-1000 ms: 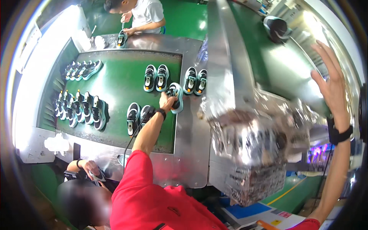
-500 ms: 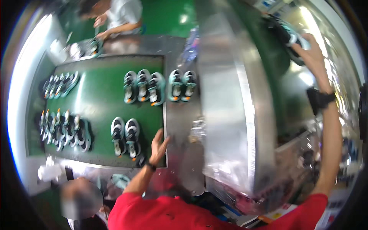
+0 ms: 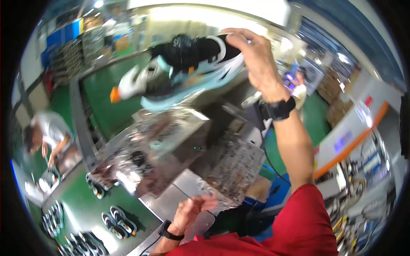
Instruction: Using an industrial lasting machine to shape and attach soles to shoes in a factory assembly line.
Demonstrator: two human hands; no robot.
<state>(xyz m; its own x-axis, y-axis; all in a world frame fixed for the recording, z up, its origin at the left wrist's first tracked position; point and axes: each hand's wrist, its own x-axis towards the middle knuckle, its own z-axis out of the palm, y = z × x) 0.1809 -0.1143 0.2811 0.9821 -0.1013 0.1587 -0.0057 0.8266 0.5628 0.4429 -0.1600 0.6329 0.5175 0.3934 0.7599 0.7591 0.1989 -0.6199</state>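
My right hand (image 3: 256,57) is raised at the upper middle. Its fingers and thumb are closed on the heel end of a sneaker (image 3: 207,50), black and white with a pale blue sole. The toe points left, with an orange piece at its tip. Motion blurs it, and I cannot tell whether a second shoe overlaps it. Low at the centre, my left hand (image 3: 190,213) is empty, its slightly blurred fingers stretched out beside a metal surface (image 3: 171,198). A pair of similar sneakers (image 3: 119,222) lies on the green belt (image 3: 81,196) to its left.
More sneakers (image 3: 83,243) lie in rows at the lower left. A person (image 3: 53,134) works at the far left; another person (image 3: 299,85) is at the back right. Below the raised sneaker stands a foil-covered machine (image 3: 158,145). An orange-edged panel (image 3: 352,141) is on the right.
My view has swung right and up. The right hand, with the sneaker in its grip, now shows near the upper middle. The left hand is now beside the metal surface, away from the belt's edge.
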